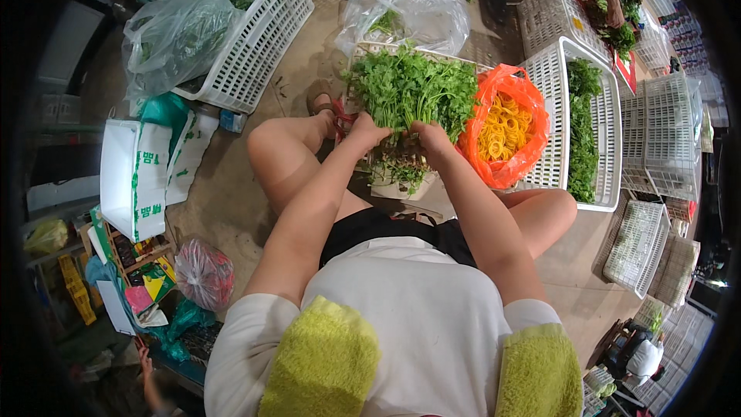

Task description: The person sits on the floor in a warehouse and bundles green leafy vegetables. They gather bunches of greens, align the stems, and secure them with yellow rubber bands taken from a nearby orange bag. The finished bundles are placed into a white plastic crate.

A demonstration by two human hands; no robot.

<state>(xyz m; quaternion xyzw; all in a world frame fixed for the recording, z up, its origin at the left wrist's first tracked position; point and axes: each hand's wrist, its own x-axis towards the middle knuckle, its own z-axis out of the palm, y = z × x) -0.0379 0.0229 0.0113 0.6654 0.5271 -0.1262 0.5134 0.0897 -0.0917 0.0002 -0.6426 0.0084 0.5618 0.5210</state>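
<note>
A thick heap of leafy green herbs [414,84] lies across a crate in front of me, its stems towards me. My left hand [370,130] is at the stems on the left side, fingers bent and partly hidden. My right hand [429,134] is at the stems on the right, its fingertips hidden in the greens. Whether either hand grips a bunch is unclear. Below the hands hang root ends and small loose leaves [399,172]. An orange plastic bag [543,145] full of yellow rubber bands [502,130] stands right of the heap.
A white crate [609,145] of greens stands at the right, beside stacked crates [660,139]. A clear plastic bag [440,11] lies beyond the heap. At the left are a crate [260,40] with bagged greens and a white foam box [136,179]. A co-worker's hands [615,14] handle greens at upper right.
</note>
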